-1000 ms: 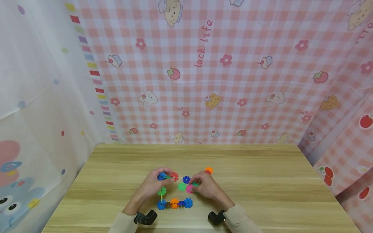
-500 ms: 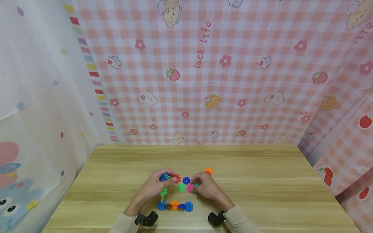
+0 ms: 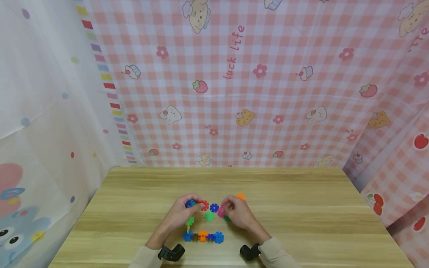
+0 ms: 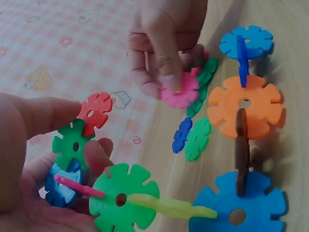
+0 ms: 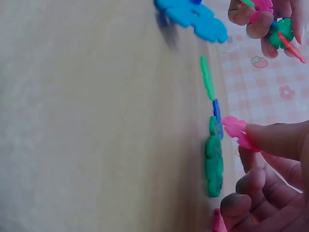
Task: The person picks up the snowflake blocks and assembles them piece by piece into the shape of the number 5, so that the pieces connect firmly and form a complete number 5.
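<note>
over the table, left fingers pinch a linked red disc, right fingers a pink disc.

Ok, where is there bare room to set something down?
The wood-grain tabletop is bare right of the right hand, left of the left hand, and along the far edge, before the pink-checked fabric curtain. It is crowded between the hands: dark-blue notched plastic disc, light-green notched plastic disc and, nearer the person, the multicoloured plastic disc chain.

Pink-and-white checked cloth behind a wood-grained table
</note>
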Demonstrator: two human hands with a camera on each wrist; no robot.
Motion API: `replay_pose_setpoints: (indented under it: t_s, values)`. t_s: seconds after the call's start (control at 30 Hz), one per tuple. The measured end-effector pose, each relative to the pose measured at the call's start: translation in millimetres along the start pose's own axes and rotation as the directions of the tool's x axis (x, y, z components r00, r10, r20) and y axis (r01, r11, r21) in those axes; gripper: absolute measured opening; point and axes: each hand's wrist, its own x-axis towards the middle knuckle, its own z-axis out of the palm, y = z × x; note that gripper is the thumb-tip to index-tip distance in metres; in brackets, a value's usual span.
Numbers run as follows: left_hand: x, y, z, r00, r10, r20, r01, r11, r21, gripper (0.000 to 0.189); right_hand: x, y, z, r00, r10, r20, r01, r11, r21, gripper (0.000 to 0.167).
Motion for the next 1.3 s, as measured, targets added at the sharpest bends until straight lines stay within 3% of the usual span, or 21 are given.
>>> replay_pose_setpoints:
  t_s: [0.2, 0.33, 0.53, 0.77, 0.97, 1.3]
  values:
    - [0.8, 0.6, 3.1, 1.0, 0.011, 0.002, -0.011, 1.0, 0.013, 0.022, 1.3, -4.5, -4.7, 1.0, 0.009, -0.023, -0.009, 1.0, 0.024, 0.019]
    - [1.4, 1.7, 3.8, 1.0, 0.015, 0.013, -0.015, 1.0, -0.002, 0.024, 1.1, -12.5, -10.9, 0.998, 0.054, -0.019, -0.051, 0.991, 0.127, 0.022]
    - [3.3, 3.8, 6.9, 1.0, 0.003, 0.017, -0.002, 1.0, -0.02, 0.022, 1.1, -22.3, -17.7, 0.996, 0.092, 0.005, -0.088, 0.938, 0.334, 0.023]
    - [4.4, 5.8, 12.5, 1.0, -0.001, -0.017, 0.0, 0.999, -0.047, 0.018, 0.9, -31.5, -19.2, 0.989, 0.129, 0.069, -0.146, 0.879, 0.454, 0.029]
    - [5.3, 8.2, 15.7, 1.0, -0.014, -0.015, 0.013, 0.998, -0.064, 0.014, 2.0, -35.8, -17.8, 0.988, 0.124, 0.096, -0.155, 0.855, 0.495, 0.032]
    - [4.5, 9.6, 17.6, 0.999, 0.001, -0.034, -0.003, 0.998, -0.07, 0.015, 1.3, -43.0, -19.9, 0.985, 0.126, 0.12, -0.17, 0.851, 0.497, 0.035]
